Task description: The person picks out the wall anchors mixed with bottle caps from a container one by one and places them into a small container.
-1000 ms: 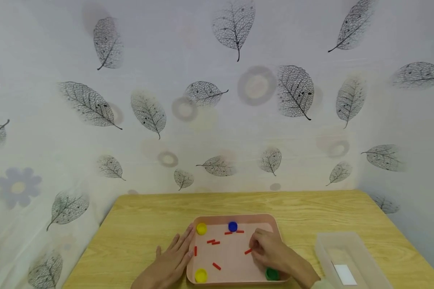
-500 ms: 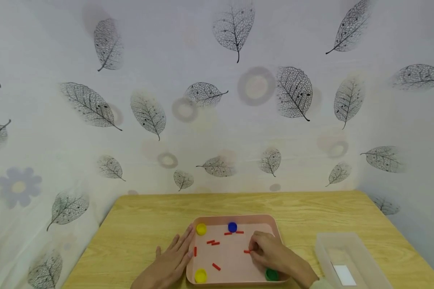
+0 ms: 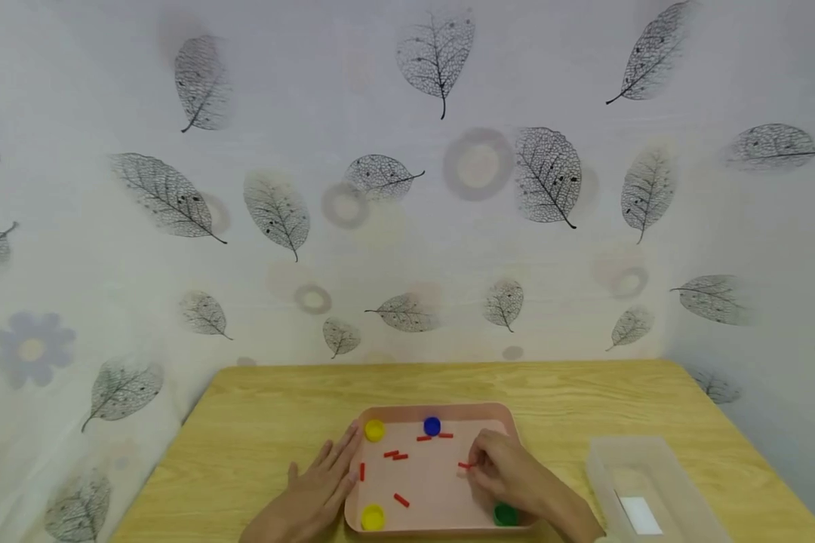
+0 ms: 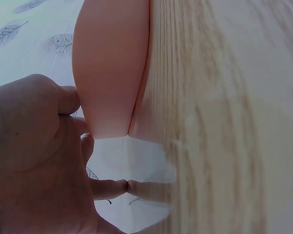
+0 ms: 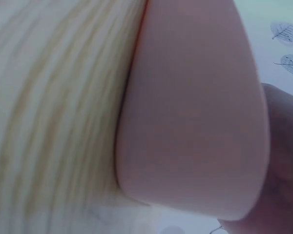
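Observation:
A shallow pink tray [image 3: 441,486] lies on the table, holding several short red sticks [image 3: 401,500]. My left hand [image 3: 315,483] rests along the tray's left side with fingers extended; the left wrist view shows those fingers [image 4: 110,187] against the outer wall and tabletop. Over the tray's right half, my right hand [image 3: 512,475] pinches one red stick [image 3: 464,465] between thumb and fingertips. From the right wrist, the tray's wall [image 5: 195,112] hides most of that hand. Inside the tray are two yellow round cups [image 3: 374,431], a blue one [image 3: 432,427] and a green one [image 3: 505,515], partly under the right wrist.
To the right stands a translucent plastic box [image 3: 628,460] with a white rectangular piece [image 3: 641,515] in it. The wood-grain table [image 3: 278,392] meets a leaf-patterned wall covering [image 3: 407,249] at its back edge.
The stick at my right fingertips has turned from slanted to nearly level and shifted slightly upward in the view. My left hand stays on the tray's side. The head view has shifted slightly.

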